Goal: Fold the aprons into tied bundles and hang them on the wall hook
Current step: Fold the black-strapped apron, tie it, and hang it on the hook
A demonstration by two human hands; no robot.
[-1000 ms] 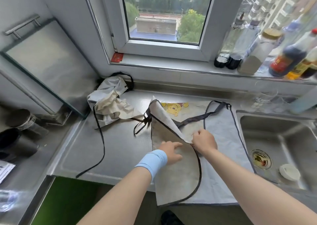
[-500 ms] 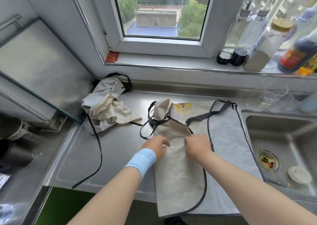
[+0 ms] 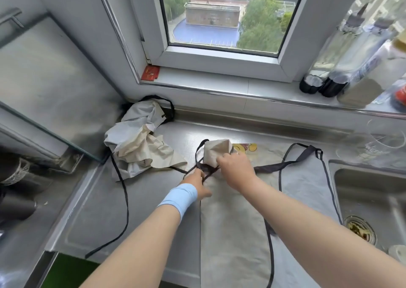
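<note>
Stainless counter (image 3: pixel 153 210) under a window (image 3: pixel 219 13); the wall hook is not in view.

Working piece: beige apron (image 3: pixel 232 232), folded lengthwise into a narrow strip. Its long axis runs from the person's body straight away toward the window, and the near end hangs over the counter edge. The far end is turned back into a small lump just beyond both hands.

Right hand (image 3: pixel 236 171): lies on the strip, fingers curled onto the near edge of that lump and holding it down. The fingertips are partly hidden, so the exact grip is uncertain.

Left hand (image 3: pixel 196 183): just left of the right hand, nearly touching it. It appears to pinch the dark straps (image 3: pixel 207 169) where they cross at the strip's left edge.

Key relation: the lump lies ahead of the hands and the rest of the strip trails back beneath the forearms. Judgement: any roll or fold must travel along that axis, toward the body. The left hand is nearer the straps, so it is the better placed to do the tying.

A second apron (image 3: pixel 140 149) lies crumpled well left of the left hand, untouched. A sink (image 3: pixel 369 191) lies off to the right of the right hand.
</note>
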